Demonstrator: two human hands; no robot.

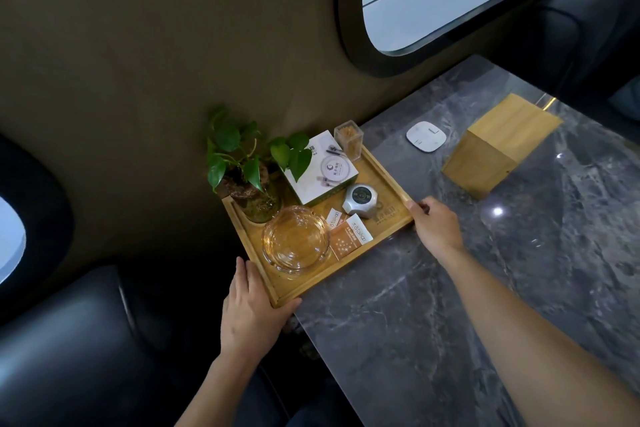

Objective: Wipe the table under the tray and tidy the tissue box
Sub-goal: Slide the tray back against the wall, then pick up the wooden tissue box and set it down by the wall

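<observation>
A wooden tray (382, 236) sits at the table's left end against the wall, partly overhanging the edge. On it stand a potted green plant (249, 163), a glass ashtray (296, 241), a white box (320, 172), a toothpick holder (349, 139), a small silver device (362, 199) and orange matchboxes (349, 239). My left hand (251, 308) grips the tray's near left corner. My right hand (434, 227) holds the tray's right corner. A wooden tissue box (498, 146) stands farther right on the grey marble table (450, 305).
A white square pad (426, 136) lies on the table between the tray and the tissue box. Black leather seats lie at lower left and upper right. A brown wall with rounded windows runs behind the table.
</observation>
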